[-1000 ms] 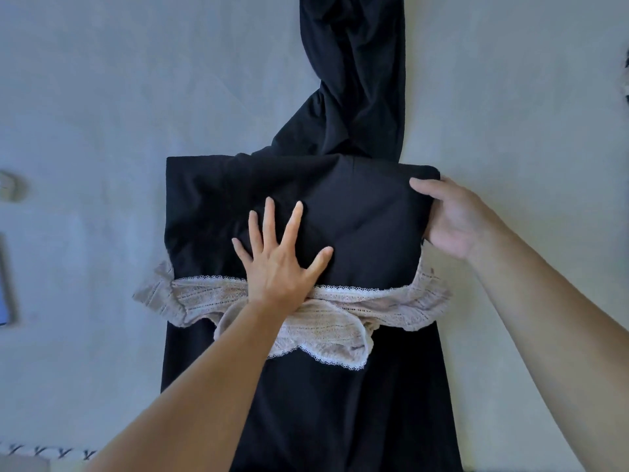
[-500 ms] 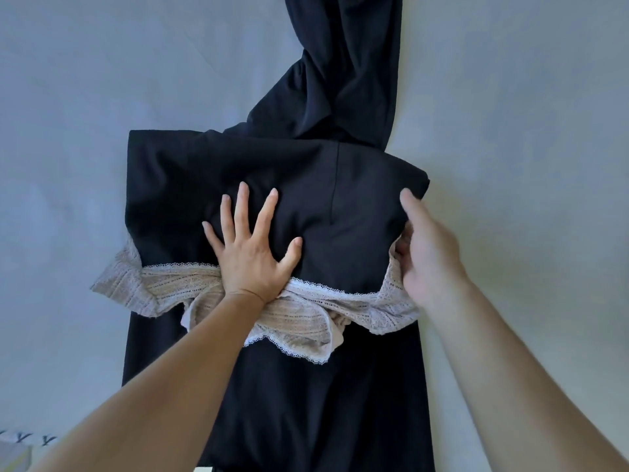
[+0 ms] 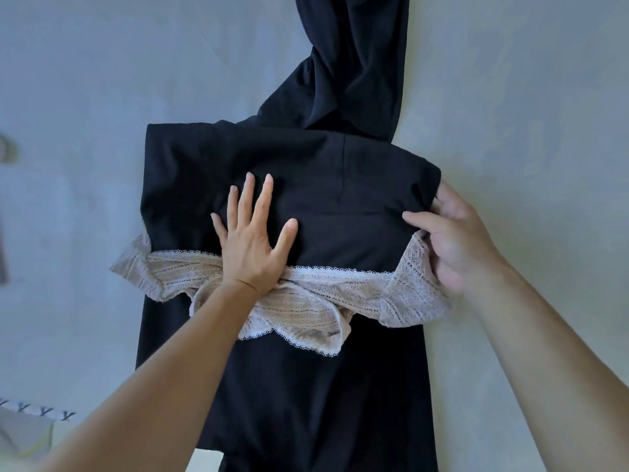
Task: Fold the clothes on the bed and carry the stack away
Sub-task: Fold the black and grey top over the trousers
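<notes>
Black fabric fills the head view: a long dark garment (image 3: 282,386) lies flat down the middle of the pale grey bed (image 3: 527,97), its far end twisting away toward the top of the frame. One section is doubled back over itself into a broad rectangle, and a band of beige lace (image 3: 306,301) peeks out from under that fold, spilling past both sides. The left hand (image 3: 252,247) lies flat on the folded panel, fingers straight and spread, pressing it down and gripping nothing. The right hand (image 3: 452,240) is at the panel's right edge, thumb on top and fingers curled under the black cloth, pinching that corner just where the lace emerges.

My read: we're mid-fold on this one piece, with the stack not yet built. The next move looks like the right hand drawing its corner across or tucking the lace in, while the left keeps the panel pinned; soft jersey like this slides easily, so the anchor matters, and the loose lace could bunch.

Containers? None to report in this view. At the left edge there's a small round object and, lower down, a patterned white strip (image 3: 37,412); too little shows to say what either is
</notes>
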